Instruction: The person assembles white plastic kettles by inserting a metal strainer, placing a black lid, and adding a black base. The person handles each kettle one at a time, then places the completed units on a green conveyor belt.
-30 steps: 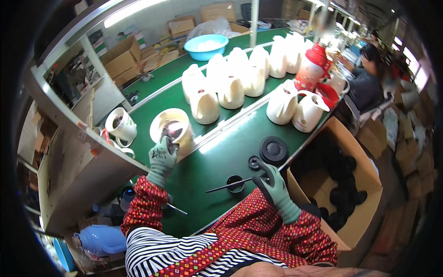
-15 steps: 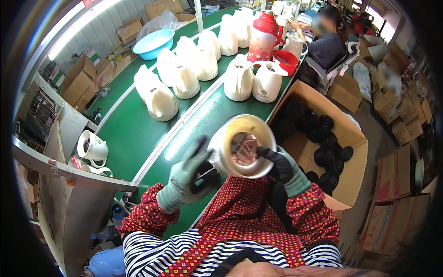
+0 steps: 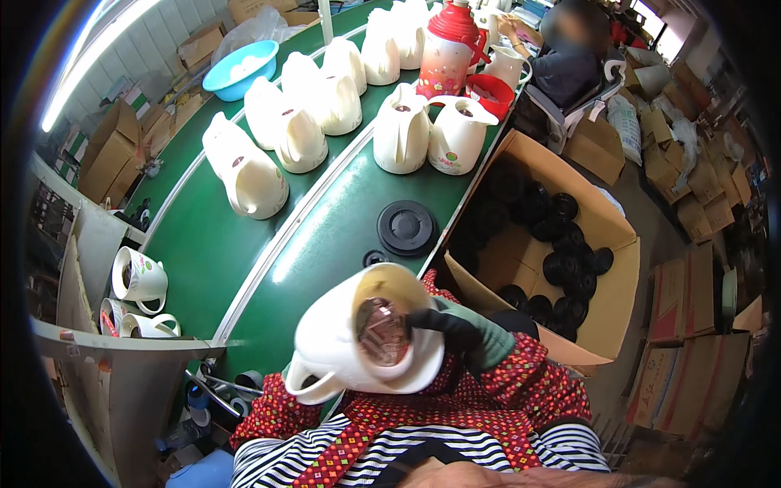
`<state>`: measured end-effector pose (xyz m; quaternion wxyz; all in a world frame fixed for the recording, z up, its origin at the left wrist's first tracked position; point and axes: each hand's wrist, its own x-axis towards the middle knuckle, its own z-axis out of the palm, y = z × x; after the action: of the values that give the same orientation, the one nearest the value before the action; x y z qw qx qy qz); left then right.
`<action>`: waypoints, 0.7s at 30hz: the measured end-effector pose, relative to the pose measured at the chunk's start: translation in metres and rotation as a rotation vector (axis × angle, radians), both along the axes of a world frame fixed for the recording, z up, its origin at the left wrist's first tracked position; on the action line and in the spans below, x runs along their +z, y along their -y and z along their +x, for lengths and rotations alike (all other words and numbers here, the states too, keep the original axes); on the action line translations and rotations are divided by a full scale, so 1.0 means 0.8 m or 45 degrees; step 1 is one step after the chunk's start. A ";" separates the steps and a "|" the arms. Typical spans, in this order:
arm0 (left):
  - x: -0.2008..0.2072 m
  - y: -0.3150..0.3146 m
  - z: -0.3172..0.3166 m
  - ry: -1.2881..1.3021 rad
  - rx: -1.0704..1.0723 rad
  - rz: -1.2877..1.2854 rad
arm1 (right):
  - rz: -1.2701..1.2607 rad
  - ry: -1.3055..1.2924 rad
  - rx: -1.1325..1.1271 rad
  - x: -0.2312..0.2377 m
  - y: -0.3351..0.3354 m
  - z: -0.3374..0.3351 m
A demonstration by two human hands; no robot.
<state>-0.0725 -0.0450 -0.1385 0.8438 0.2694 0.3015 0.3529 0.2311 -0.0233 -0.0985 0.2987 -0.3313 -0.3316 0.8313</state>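
Observation:
A white thermos jug [image 3: 333, 333] is tilted in front of my body, its wide open end facing me and a shiny glass liner [image 3: 382, 332] showing inside. My right hand [image 3: 468, 329], in a green and black glove, grips the jug by the rim of that opening, fingers reaching over the edge. The jug's body hides almost all of my left hand, so its fingers cannot be seen. The jug's handle [image 3: 313, 386] points to the lower left. Just beyond it on the green bench lie a round black disc [image 3: 407, 228] and a smaller black ring [image 3: 375, 258].
Several white jugs [image 3: 403, 134] stand along the green bench [image 3: 325, 236], with a red flask [image 3: 446, 57] behind. A cardboard box [image 3: 610, 309] of black round parts is on the right. More jugs [image 3: 140, 276] sit far left; a co-worker [image 3: 569, 57] sits at the back.
The jug has come nearer and lower left, turning so its handle shows. My left hand, open beside it before, has gone behind it. The black disc and ring are now uncovered.

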 end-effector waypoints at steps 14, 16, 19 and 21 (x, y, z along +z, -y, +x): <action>-0.011 0.003 -0.100 -0.171 0.525 -0.140 | 1.114 2.144 0.238 -0.167 -0.234 -0.013; -0.010 -0.005 -0.086 -0.151 0.484 -0.110 | 1.068 2.137 -0.041 -0.150 -0.223 -0.008; 0.002 -0.013 -0.050 -0.108 0.387 -0.025 | 1.117 1.535 -0.272 -0.092 -0.171 0.001; 0.028 -0.026 -0.012 -0.132 0.255 0.096 | 1.382 0.938 -0.443 -0.069 -0.125 0.013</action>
<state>-0.0822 -0.0245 -0.1161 0.7770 0.2872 0.3566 0.4320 0.2415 0.0764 -0.1538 0.4197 -0.4445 -0.7238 0.3199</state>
